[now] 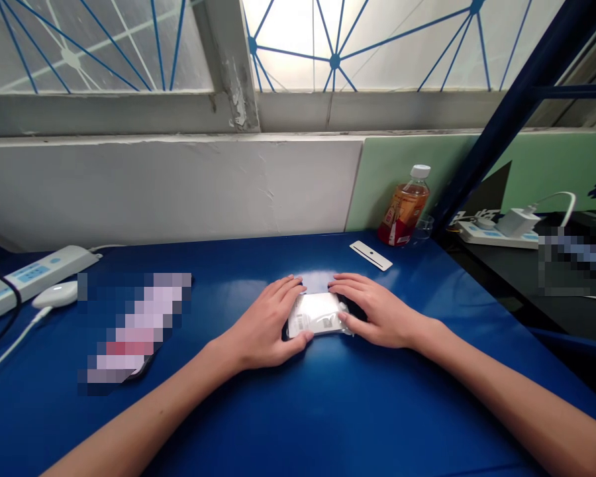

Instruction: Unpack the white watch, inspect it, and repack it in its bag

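Observation:
A small white box in clear plastic wrap (318,314) lies flat on the blue table (298,411), with printed labels on its top. My left hand (271,321) is at the box's left side, thumb on the near left edge and fingers curved along the far left corner. From the other side, my right hand (372,310) touches the wrap at the right edge with its thumb, its fingers reaching to the far right corner. Both hands hold the box between them. A white card with a dark slot (371,256) lies beyond my right hand.
At the left are a pixelated phone (144,324), a white round charger with cable (57,295) and a power strip (40,275). A drink bottle (404,209) stands by the wall, near a dark blue metal post (496,112). Another power strip (496,235) lies at the right.

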The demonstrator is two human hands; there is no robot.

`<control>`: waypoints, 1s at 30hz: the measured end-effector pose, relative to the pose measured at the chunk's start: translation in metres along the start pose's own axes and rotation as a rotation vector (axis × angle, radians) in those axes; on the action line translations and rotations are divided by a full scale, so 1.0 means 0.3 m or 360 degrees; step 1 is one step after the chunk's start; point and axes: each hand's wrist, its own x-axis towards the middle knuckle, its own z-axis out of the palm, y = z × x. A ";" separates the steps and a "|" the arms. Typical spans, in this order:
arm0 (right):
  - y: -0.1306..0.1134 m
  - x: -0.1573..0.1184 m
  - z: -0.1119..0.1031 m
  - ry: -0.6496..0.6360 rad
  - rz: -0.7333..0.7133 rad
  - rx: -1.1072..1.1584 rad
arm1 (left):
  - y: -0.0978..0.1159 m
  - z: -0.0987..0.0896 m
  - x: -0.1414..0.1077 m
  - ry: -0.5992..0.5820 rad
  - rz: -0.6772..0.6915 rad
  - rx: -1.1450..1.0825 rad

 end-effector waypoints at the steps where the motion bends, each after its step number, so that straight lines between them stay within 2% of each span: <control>1: -0.005 0.000 0.006 0.0016 0.0033 -0.0008 | 0.002 0.001 -0.001 -0.0027 0.0002 0.0016; 10: -0.025 0.000 0.026 0.0049 0.0179 -0.0007 | -0.016 0.014 -0.001 -0.0073 -0.0070 -0.0003; 17: -0.010 0.001 0.021 -0.0103 0.0100 0.0017 | -0.011 0.017 0.007 -0.0043 -0.0039 -0.0025; 24: 0.021 -0.001 -0.003 -0.0141 0.0106 0.0120 | -0.028 0.011 0.005 -0.0070 -0.0036 0.0005; 30: 0.071 0.001 0.004 0.0165 0.0033 -0.0031 | -0.046 0.009 0.006 0.0086 -0.0048 0.0082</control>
